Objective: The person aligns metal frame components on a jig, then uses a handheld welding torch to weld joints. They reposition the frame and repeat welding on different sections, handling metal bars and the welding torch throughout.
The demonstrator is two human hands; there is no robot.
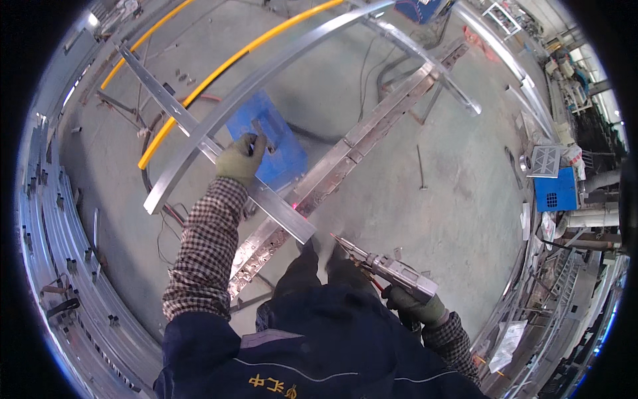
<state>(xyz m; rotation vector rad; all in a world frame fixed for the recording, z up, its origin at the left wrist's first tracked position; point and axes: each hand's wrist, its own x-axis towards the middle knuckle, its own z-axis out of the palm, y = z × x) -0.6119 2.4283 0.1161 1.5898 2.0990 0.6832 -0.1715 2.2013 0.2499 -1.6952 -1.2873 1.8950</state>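
My right hand (417,305), in a green-grey work glove, grips the silver handheld laser welding gun (392,267). Its thin copper-coloured nozzle points up and left, apart from the metal. My left hand (240,158), gloved too, is closed above the straight silver metal bar (282,211); whatever its fingers hold is hidden. Under that hand the bar runs diagonally, crossing a long curved aluminium profile (229,106) and the rusty-edged steel support beam (335,159). A small red light spot shows near where bar and beam meet.
Beyond my left hand a blue box (286,149) stands on the grey floor. Yellow curved tubes (219,76) lie across the frame at upper left. Stacked long profiles (83,292) line the left side. Cables trail on the floor; a blue machine (557,189) stands at right.
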